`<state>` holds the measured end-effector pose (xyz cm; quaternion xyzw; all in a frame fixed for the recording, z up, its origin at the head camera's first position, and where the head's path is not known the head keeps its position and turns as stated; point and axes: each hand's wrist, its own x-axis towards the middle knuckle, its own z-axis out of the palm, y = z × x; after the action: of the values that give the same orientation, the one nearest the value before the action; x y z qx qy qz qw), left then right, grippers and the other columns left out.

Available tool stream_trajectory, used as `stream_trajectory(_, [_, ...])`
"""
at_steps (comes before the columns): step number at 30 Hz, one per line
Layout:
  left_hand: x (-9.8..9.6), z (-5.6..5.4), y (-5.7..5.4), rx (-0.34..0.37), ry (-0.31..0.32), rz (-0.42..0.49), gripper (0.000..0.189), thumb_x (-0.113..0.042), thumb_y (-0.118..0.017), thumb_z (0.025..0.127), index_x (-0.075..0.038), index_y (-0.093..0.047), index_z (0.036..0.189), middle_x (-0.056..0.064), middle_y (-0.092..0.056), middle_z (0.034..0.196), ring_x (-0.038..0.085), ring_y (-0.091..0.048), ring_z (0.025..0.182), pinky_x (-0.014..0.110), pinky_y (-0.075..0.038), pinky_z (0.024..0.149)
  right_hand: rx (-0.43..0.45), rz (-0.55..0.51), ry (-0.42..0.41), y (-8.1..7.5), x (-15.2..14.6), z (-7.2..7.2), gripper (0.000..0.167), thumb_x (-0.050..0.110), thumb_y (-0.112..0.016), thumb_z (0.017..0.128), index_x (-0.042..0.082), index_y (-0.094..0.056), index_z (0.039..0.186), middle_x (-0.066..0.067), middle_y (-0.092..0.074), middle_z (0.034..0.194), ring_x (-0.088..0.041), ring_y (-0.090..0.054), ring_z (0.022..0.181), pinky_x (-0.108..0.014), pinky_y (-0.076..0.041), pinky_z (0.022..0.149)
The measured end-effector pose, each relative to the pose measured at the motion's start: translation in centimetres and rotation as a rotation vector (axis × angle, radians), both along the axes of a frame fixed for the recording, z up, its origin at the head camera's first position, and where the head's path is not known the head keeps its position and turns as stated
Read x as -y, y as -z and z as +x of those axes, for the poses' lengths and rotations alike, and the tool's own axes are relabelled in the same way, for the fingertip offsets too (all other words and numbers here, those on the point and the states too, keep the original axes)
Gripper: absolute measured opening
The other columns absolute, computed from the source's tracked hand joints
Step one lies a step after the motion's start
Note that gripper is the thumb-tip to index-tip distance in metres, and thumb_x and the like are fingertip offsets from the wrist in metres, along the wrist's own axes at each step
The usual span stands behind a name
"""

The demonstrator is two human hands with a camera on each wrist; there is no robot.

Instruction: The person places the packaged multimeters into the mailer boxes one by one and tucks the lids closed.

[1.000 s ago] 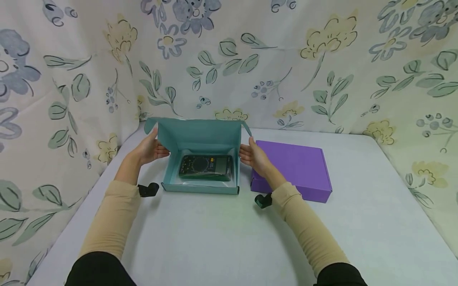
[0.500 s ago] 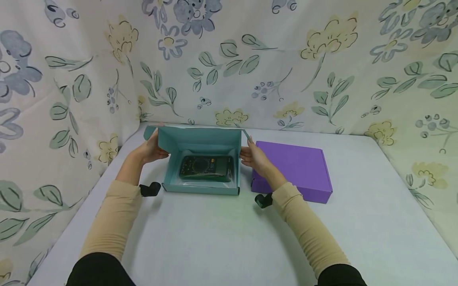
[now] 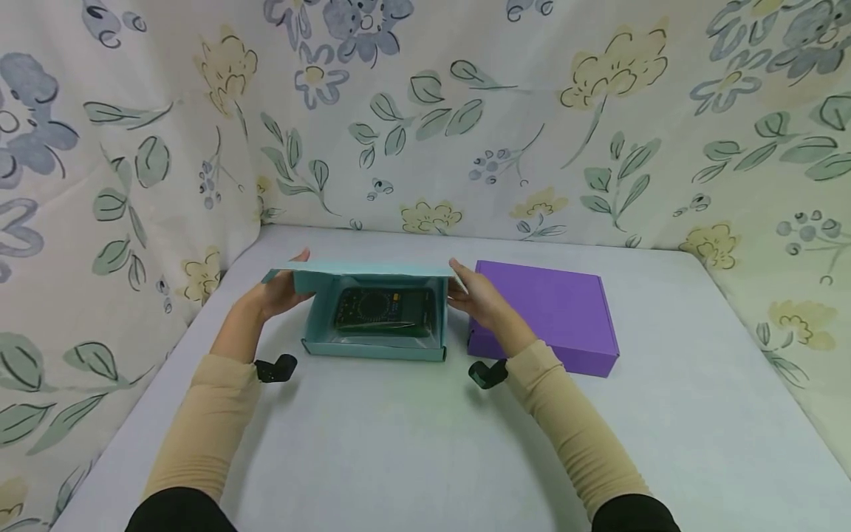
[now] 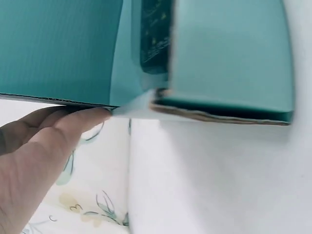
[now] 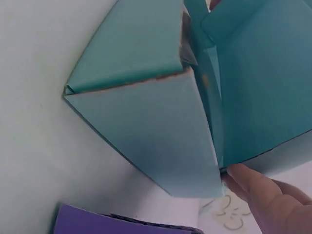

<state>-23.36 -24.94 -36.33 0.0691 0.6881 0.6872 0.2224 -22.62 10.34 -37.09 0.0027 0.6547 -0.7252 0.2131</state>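
A teal cardboard box (image 3: 372, 350) stands at the back middle of the table, its lid (image 3: 372, 270) tilted partway down toward the front. Inside lies a black multimeter (image 3: 382, 309) with a dial, in clear plastic. My left hand (image 3: 271, 295) is at the box's left side, its extended fingers (image 4: 73, 122) against the lid's side edge in the left wrist view. On the opposite side, my right hand (image 3: 480, 298) touches the lid; a fingertip (image 5: 239, 170) sits right at the lid's corner near the hinge in the right wrist view. Parts of the fingers are hidden behind the lid.
A closed purple box (image 3: 545, 310) sits just right of the teal box, close beside my right forearm. The table (image 3: 399, 436) has a white cover. Floral curtains (image 3: 425, 118) hang behind it and along the sides. A dark camera mount (image 3: 488, 374) juts from my right wrist.
The teal lid has swung forward and down from nearly upright, its front edge now lower over the multimeter. Both hands have followed it at the sides. The purple box has stayed put.
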Motion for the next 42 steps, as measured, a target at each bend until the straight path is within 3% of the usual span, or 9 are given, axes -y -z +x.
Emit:
stream_trajectory(3, [-0.1,0.4,0.3,-0.027,-0.013,0.006,0.053,-0.052,-0.035,0.102,-0.006,-0.058,0.114,0.006,-0.049,0.120,0.013,-0.040,0.108,0.042,-0.020,0.115,0.006,-0.016,0.024,-0.1,0.1,0.3,0.055,0.032,-0.040,0.106,-0.004,-0.037,0.146,-0.016,-0.023,0.157,-0.033,-0.032,0.140,-0.043,-0.032,0.113])
stream_trajectory(7, [-0.3,1.2,0.3,-0.021,-0.048,0.030,0.076,-0.045,-0.036,0.104,0.007,-0.010,0.152,0.021,-0.013,0.159,0.006,-0.042,0.112,0.032,-0.023,0.113,-0.016,0.014,0.011,0.1,0.3,0.4,0.050,0.027,-0.042,0.105,-0.008,-0.041,0.142,-0.015,-0.024,0.158,-0.029,-0.022,0.145,-0.046,-0.025,0.116])
stream_trajectory(8, [-0.3,1.4,0.3,-0.008,-0.059,0.050,0.076,-0.042,-0.037,0.105,0.006,-0.002,0.153,0.019,-0.003,0.161,0.003,-0.045,0.113,0.028,-0.026,0.112,-0.018,0.027,0.004,0.1,0.3,0.5,0.051,0.026,-0.042,0.105,-0.007,-0.040,0.143,-0.015,-0.023,0.159,-0.028,-0.018,0.146,-0.048,-0.020,0.117])
stream_trajectory(11, [-0.3,1.9,0.4,0.047,-0.118,0.164,0.071,-0.033,-0.045,0.104,0.003,-0.010,0.153,0.018,-0.002,0.162,0.000,-0.055,0.103,0.015,-0.042,0.093,-0.018,0.054,-0.020,0.1,0.4,0.6,0.053,0.025,-0.042,0.105,-0.006,-0.034,0.147,-0.016,-0.019,0.159,-0.030,-0.010,0.148,-0.052,-0.008,0.118])
stream_trajectory(14, [-0.2,2.3,0.6,0.048,-0.135,0.218,0.069,-0.027,-0.049,0.103,0.003,-0.012,0.153,0.017,0.000,0.162,0.002,-0.053,0.111,0.011,-0.047,0.084,-0.012,0.068,-0.022,0.1,0.4,0.7,0.054,0.025,-0.042,0.105,-0.006,-0.032,0.148,-0.018,-0.019,0.159,-0.032,-0.009,0.147,-0.053,-0.004,0.118])
stream_trajectory(23, [0.5,2.0,2.3,-0.009,-0.100,-0.008,0.064,-0.030,-0.040,0.106,-0.007,-0.006,0.156,0.008,-0.003,0.163,0.023,-0.017,0.143,0.013,-0.046,0.080,-0.052,0.037,-0.014,0.9,0.6,1.0,0.053,0.009,-0.042,0.104,-0.012,-0.022,0.148,-0.024,-0.019,0.157,-0.032,-0.017,0.146,-0.038,-0.023,0.116])
stream_trajectory(28, [0.7,1.8,2.8,-0.009,-0.104,-0.033,0.066,-0.030,-0.044,0.105,-0.010,-0.008,0.156,0.006,-0.005,0.162,0.025,-0.005,0.148,0.023,-0.041,0.100,-0.070,0.057,0.008,1.3,0.7,1.3,0.053,0.009,-0.044,0.104,-0.011,-0.024,0.148,-0.024,-0.022,0.156,-0.033,-0.019,0.145,-0.040,-0.027,0.115])
stream_trajectory(32, [0.6,1.7,3.2,-0.045,-0.105,-0.075,0.064,-0.024,-0.044,0.105,-0.007,-0.010,0.156,0.009,-0.007,0.162,0.025,-0.002,0.148,0.040,-0.017,0.119,-0.086,0.094,0.025,1.5,1.0,1.5,0.052,0.007,-0.045,0.103,-0.009,-0.026,0.149,-0.022,-0.024,0.156,-0.033,-0.023,0.144,-0.041,-0.027,0.115])
stream_trajectory(42, [0.5,2.2,3.2,-0.068,-0.106,-0.107,0.067,-0.021,-0.047,0.104,-0.002,-0.009,0.155,0.012,-0.009,0.162,0.028,-0.007,0.148,0.047,-0.011,0.119,-0.103,0.113,0.037,1.9,1.0,2.0,0.052,0.007,-0.044,0.103,-0.008,-0.025,0.149,-0.019,-0.024,0.157,-0.030,-0.025,0.144,-0.041,-0.028,0.115])
